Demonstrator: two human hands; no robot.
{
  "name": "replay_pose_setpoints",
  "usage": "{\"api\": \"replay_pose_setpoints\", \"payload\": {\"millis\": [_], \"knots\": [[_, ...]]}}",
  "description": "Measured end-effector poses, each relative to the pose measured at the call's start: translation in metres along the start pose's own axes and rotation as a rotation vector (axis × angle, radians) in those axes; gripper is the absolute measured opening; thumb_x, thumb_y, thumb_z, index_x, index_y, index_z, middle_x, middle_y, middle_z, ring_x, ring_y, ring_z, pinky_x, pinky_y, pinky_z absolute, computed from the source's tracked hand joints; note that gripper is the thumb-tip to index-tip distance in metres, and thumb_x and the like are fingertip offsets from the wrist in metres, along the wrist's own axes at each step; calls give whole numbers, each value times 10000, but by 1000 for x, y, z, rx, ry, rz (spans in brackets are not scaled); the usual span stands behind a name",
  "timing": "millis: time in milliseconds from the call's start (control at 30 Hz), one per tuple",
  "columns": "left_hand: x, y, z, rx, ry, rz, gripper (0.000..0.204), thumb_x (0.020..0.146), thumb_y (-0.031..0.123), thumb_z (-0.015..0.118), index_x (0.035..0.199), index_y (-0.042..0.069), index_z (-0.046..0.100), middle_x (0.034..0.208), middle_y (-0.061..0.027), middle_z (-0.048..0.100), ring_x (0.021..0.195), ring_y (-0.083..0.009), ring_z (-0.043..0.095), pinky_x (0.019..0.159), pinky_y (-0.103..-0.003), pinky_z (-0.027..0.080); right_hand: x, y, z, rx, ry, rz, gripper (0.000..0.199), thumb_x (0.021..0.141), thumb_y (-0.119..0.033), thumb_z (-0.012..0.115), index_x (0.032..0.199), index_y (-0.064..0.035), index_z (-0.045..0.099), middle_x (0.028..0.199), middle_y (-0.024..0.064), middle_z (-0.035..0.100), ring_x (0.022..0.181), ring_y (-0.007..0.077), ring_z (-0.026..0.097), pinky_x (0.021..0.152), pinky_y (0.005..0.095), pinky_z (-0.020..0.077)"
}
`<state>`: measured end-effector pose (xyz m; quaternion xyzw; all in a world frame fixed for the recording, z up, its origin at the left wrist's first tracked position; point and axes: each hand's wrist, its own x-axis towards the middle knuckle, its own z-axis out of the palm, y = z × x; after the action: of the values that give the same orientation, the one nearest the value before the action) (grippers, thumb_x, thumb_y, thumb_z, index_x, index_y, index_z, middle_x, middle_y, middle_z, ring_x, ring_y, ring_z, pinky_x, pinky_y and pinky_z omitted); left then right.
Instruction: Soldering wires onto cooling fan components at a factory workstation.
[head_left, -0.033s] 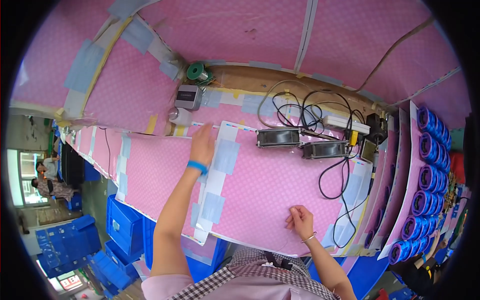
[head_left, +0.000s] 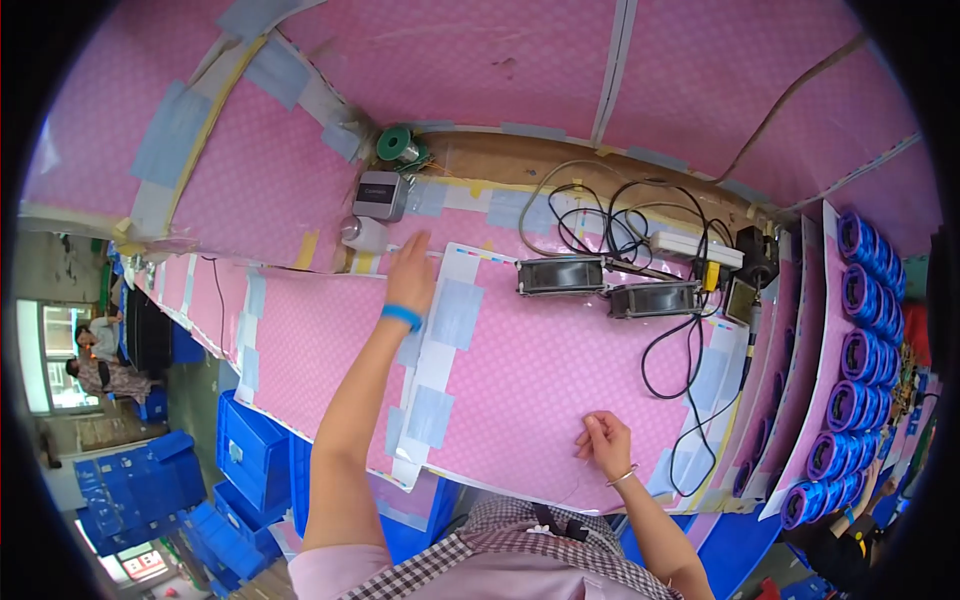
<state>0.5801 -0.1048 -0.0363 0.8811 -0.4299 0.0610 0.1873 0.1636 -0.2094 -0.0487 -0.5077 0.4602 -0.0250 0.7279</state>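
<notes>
My left hand, with a blue band at the wrist, reaches over the pink-covered bench. Its fingers are stretched out, and nothing shows in them. The fingertips are beside a small white bottle, apart from it. Over the near part of the bench my right hand is closed, with thumb and fingers drawn together. Whether it holds something thin cannot be made out. Two black square fans stand side by side beyond my right hand.
A grey box and a green solder spool stand at the back left. Black cables loop from a white power strip. Racks of blue-purple round parts stand at the right; blue bins are at lower left.
The whole view has shifted slightly. My left hand has moved a little farther from me, toward the white bottle's side. My right hand stays in place.
</notes>
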Motion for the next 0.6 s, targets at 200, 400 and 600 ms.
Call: {"api": "replay_pose_setpoints", "payload": {"millis": [200, 400, 600], "knots": [[92, 21, 25, 329, -445, -390, 554, 807, 153, 530, 1342, 84, 406, 1408, -33, 409, 1200, -279, 448, 959, -500, 363, 2, -4, -2, 3, 46, 6, 183, 929, -147, 530, 925, 29, 581, 613, 94, 615, 420, 124, 543, 382, 233, 427], [108, 3, 34, 509, -390, -453, 470, 853, 214, 447, 1308, 98, 458, 1387, -21, 436, 1197, -250, 455, 918, -519, 371, 3, -9, 10, -12, 39, -25, 167, 916, -134, 551, 925, 27, 596, 603, 83, 611, 420, 108, 541, 377, 231, 424], [63, 50, -7, 237, -126, -326, 382, 837, 207, 524, 1203, 98, 542, 1245, -95, 558, 1092, -284, 537, 874, -465, 420, -5, -1, -1, 38, 26, -51, 189, 924, -153, 544, 932, 30, 588, 607, 86, 598, 422, 119, 538, 383, 240, 438]]}}
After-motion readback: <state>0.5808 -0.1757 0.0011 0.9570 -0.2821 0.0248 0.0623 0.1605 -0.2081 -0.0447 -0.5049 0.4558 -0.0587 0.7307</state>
